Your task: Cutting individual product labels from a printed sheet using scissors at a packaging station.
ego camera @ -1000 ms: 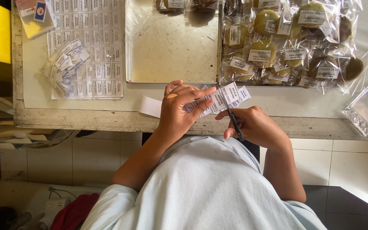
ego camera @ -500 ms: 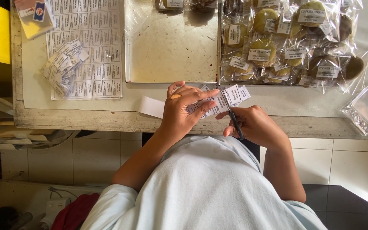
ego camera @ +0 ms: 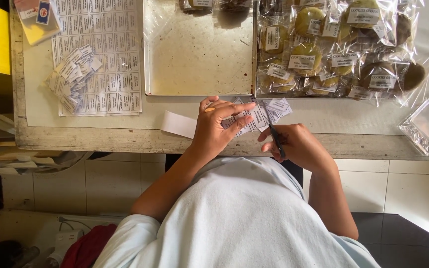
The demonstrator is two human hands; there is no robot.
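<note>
Head view shows the left hand (ego camera: 219, 130) pinching a label strip (ego camera: 254, 116) lying crosswise over the surface (ego camera: 323, 119), the right hand (ego camera: 296, 146) closed on scissors (ego camera: 273, 131) cutting across it.

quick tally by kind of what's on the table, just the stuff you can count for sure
metal tray: 1
full sheet of labels: 1
heap of cut labels: 1
scissors: 1
label strip in the left hand: 1
yellow card: 1
total: 6
Bagged cookies overlap too much to count.

Single head-worn view, looking steeply down past the torso, close over the table edge (ego camera: 125, 141), upper edge farthest
</note>
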